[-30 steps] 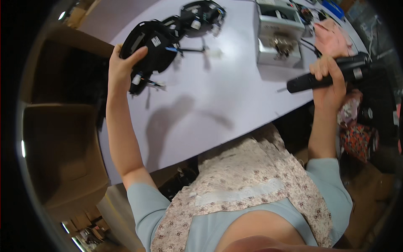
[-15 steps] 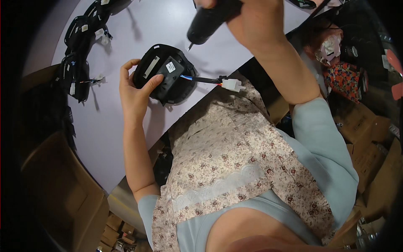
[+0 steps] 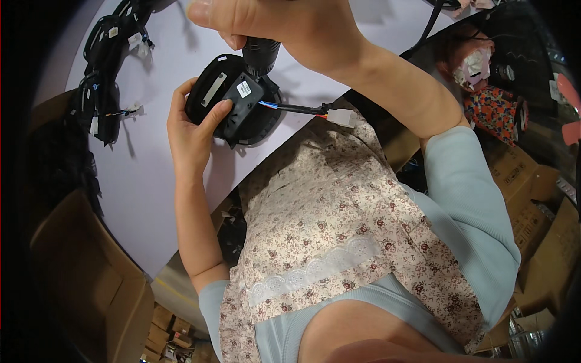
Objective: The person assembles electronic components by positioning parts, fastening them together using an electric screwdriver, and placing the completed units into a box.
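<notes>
My left hand grips the left side of a round black plastic housing, its thumb pressed on top. A black module with a small white label sits on the housing. From it a sleeved cable with blue and white wires runs right to a white connector, which hangs over the table's edge against my apron. Above, my right hand is wrapped round a black power screwdriver. Its nose points down at the module's upper right corner; the bit's tip is hidden.
Several similar black housings with cables line the table's left side. The white tabletop ends just before my body. An open cardboard box stands at lower left. More cartons and a flowered red bag are on the right.
My right hand has brought the screwdriver down and left, from beside the housing onto the module's upper corner. The left hand still holds the housing, shifted only slightly.
</notes>
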A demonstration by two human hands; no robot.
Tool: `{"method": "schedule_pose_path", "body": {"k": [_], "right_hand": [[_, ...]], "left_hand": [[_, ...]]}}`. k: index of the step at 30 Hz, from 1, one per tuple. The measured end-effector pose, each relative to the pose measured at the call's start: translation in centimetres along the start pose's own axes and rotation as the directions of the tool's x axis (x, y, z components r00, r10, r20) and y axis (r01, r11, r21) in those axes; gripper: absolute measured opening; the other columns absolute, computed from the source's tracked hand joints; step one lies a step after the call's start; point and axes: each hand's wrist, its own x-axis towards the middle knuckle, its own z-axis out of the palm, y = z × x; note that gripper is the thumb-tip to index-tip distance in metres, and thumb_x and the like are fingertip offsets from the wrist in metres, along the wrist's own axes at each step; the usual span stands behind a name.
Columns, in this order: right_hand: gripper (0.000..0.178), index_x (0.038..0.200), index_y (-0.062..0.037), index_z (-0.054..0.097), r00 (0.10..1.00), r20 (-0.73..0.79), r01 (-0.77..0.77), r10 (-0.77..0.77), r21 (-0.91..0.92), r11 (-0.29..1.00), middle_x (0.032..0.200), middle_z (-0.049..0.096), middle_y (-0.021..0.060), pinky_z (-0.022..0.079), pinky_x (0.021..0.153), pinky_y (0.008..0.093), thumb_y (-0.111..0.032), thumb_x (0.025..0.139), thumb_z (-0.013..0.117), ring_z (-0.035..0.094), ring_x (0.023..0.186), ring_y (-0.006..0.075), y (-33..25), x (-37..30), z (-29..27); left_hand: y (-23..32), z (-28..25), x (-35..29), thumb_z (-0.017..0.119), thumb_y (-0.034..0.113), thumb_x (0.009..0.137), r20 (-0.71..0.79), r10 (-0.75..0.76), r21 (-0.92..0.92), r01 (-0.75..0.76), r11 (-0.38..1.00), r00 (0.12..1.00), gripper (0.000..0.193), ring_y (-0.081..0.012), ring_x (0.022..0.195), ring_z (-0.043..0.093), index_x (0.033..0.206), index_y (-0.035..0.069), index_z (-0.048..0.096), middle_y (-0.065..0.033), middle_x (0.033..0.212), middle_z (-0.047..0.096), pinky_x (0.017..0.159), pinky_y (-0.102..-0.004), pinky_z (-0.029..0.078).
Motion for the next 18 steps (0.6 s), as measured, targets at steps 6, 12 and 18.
{"method": "schedule_pose_path", "body": {"k": [6, 12, 18], "right_hand": [[0.024, 0.105, -0.0062, 0.060, 0.996, 0.052, -0.087, 0.079, 0.178, 0.980, 0.084, 0.064, 0.0021, 0.051, 0.062, 0.0282, -0.005, 0.085, 0.073, 0.060, 0.070, 0.0092, 0.0, -0.4, 2.0], [0.028, 0.106, -0.0059, 0.059, 0.952, 0.244, -0.182, 0.187, -0.043, 0.982, 0.084, 0.060, 0.0002, 0.044, 0.068, 0.0281, -0.012, 0.083, 0.075, 0.053, 0.075, 0.0114, 0.8, 0.7, 1.6], [0.047, 0.134, -0.0070, 0.055, 0.882, 0.298, -0.214, 0.365, -0.436, 0.874, 0.109, 0.071, 0.0125, 0.047, 0.093, 0.0346, -0.024, 0.094, 0.072, 0.066, 0.096, 0.0201, -0.9, 1.4, 2.2]], "left_hand": [[-0.4, -0.1, -0.2, 0.088, 0.012, 0.082, 0.001, 0.026, -0.003, -0.026, 1.000, 1.000, 0.057, -0.0179, 0.105, 0.068, 0.128, 0.000, 0.057, -0.0118, 0.113, 0.071, 0.095, -0.0305, 0.053], [0.1, 0.2, 0.0, 0.087, 0.013, 0.083, 0.021, 0.074, 0.021, -0.074, 0.997, 0.997, 0.058, -0.0191, 0.109, 0.066, 0.132, -0.001, 0.057, -0.0105, 0.117, 0.071, 0.099, -0.0327, 0.051], [0.2, 0.2, 0.2, 0.087, 0.013, 0.083, 0.019, 0.045, 0.045, -0.046, 0.998, 0.999, 0.057, -0.0196, 0.110, 0.066, 0.131, 0.000, 0.059, -0.0113, 0.119, 0.070, 0.101, -0.0342, 0.050]]}}
